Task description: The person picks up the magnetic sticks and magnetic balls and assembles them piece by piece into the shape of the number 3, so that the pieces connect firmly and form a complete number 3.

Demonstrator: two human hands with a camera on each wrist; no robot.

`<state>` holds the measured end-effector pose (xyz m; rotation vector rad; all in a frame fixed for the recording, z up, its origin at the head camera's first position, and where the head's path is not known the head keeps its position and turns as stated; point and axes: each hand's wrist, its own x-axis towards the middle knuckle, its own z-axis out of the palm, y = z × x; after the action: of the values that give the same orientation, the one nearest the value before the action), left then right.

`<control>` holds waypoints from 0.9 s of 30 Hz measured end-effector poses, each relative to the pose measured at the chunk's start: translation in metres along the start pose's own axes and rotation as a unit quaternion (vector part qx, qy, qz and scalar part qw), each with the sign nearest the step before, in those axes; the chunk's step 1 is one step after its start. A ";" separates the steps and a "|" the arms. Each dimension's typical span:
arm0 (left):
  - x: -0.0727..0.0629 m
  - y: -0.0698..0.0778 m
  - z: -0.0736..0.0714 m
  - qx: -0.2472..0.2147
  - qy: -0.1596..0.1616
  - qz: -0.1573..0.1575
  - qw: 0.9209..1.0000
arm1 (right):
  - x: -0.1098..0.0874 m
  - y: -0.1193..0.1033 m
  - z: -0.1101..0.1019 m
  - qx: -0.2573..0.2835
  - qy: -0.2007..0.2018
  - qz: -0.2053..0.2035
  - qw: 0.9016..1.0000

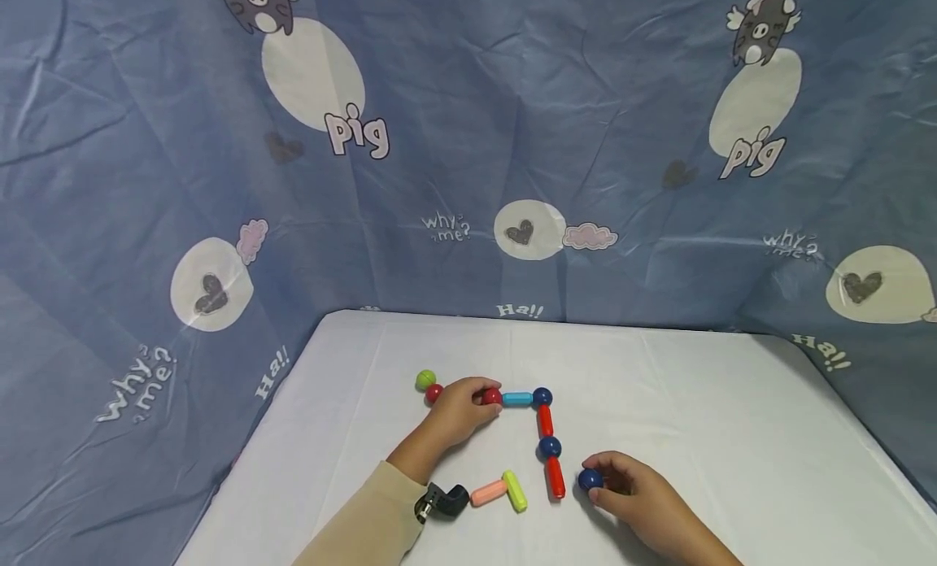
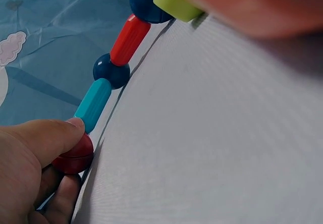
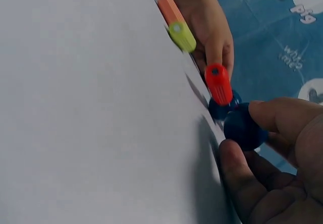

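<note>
My left hand (image 1: pixel 459 411) grips a red ball (image 1: pixel 492 397) between thumb and fingers. From that ball runs a chain: a light blue rod (image 1: pixel 517 399), a dark blue ball (image 1: pixel 542 397), a red rod (image 1: pixel 545 421), a second dark blue ball (image 1: pixel 550 447) and another red rod (image 1: pixel 555 477) pointing toward me. To the right of this rod's free end, my right hand (image 1: pixel 638 491) pinches a separate dark blue ball (image 3: pixel 246 126) with thumb and fingertips. The left wrist view also has the gripped red ball (image 2: pixel 75 156), thumb resting where it meets the light blue rod.
On the white table (image 1: pixel 703 411), a green ball (image 1: pixel 425 380) and another red ball (image 1: pixel 434 393) sit behind my left hand. Nearer me lie a salmon rod (image 1: pixel 489 493) and a yellow-green rod (image 1: pixel 516 491). A black device (image 1: pixel 446 501) sticks out from the left sleeve.
</note>
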<state>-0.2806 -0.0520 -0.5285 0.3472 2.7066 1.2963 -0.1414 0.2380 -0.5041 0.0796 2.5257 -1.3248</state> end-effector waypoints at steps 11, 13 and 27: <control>0.000 0.002 0.001 -0.006 0.006 0.004 1.000 | -0.017 -0.001 0.015 0.020 -0.042 -0.012 0.999; -0.001 0.002 0.002 -0.006 0.007 0.003 1.000 | -0.018 -0.002 0.017 0.024 -0.040 -0.017 0.999; 0.001 0.000 0.002 -0.009 0.006 -0.011 1.000 | -0.018 -0.007 0.030 0.016 -0.027 -0.027 0.999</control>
<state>-0.2813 -0.0496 -0.5298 0.3069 2.6979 1.3201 -0.1188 0.2114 -0.5098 -0.0188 2.4783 -1.3679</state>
